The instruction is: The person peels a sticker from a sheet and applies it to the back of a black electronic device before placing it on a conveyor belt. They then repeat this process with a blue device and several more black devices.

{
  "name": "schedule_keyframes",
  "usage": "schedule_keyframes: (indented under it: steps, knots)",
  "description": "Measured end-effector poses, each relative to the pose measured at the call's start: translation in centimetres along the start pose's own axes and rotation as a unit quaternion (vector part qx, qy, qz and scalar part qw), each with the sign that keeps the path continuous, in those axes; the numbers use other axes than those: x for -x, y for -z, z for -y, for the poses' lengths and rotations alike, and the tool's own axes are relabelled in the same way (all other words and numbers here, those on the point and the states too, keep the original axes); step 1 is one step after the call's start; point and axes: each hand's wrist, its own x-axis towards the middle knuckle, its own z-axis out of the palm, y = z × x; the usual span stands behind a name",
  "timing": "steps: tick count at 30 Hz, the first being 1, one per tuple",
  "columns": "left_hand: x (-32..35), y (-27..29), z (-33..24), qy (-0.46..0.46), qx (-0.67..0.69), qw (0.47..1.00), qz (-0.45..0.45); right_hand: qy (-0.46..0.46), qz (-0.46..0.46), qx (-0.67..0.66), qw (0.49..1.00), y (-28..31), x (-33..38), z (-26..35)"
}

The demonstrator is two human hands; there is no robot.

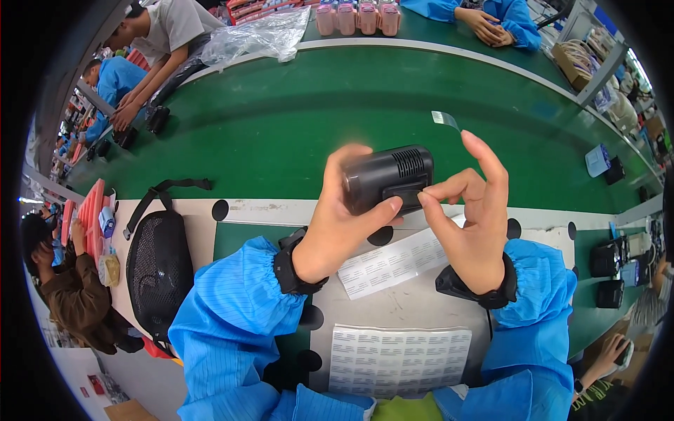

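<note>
A black rounded device [379, 175] with a vented grille on one end is gripped by my left hand [344, 217], fingers behind and thumb across its lower side. Thumb and forefinger of my right hand [474, 217] are pinched together against a raised block on that device. What they pinch, if anything, is too small to make out. Another right finger points up, and a small clear film strip [444, 119] appears at its tip; whether they touch I cannot tell. Below the hands lies a sheet of printed labels [393, 266], with a second label sheet [400, 358] nearer me.
A green conveyor belt [281, 119] runs across in front. At left sits a black mesh pouch [160, 270] with a strap. Pink-capped containers [358, 19] stand at the far side. Other people work at the left and far side. Several black devices [607, 259] lie at right.
</note>
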Motion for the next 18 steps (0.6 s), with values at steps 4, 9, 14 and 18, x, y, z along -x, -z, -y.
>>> schedule_keyframes:
  steps: [4,9,14,18]
  knots:
    - [0.0,-0.2,0.1,0.007,0.013,1.0,-0.003,0.007,0.002,0.016,1.0,0.3,0.0,-0.1]
    - [-0.2,-0.2,-0.2,0.046,0.077,0.996,0.019,-0.123,-0.008,-0.27,0.955,0.4,-0.8,0.1]
    - [0.0,0.1,-0.1,0.048,0.084,0.994,0.049,-0.183,0.022,-0.308,0.933,0.9,-1.1,0.2]
    - [-0.1,0.1,-0.2,0.05,0.084,0.994,0.047,-0.196,0.031,-0.323,0.925,0.9,-1.2,-0.1]
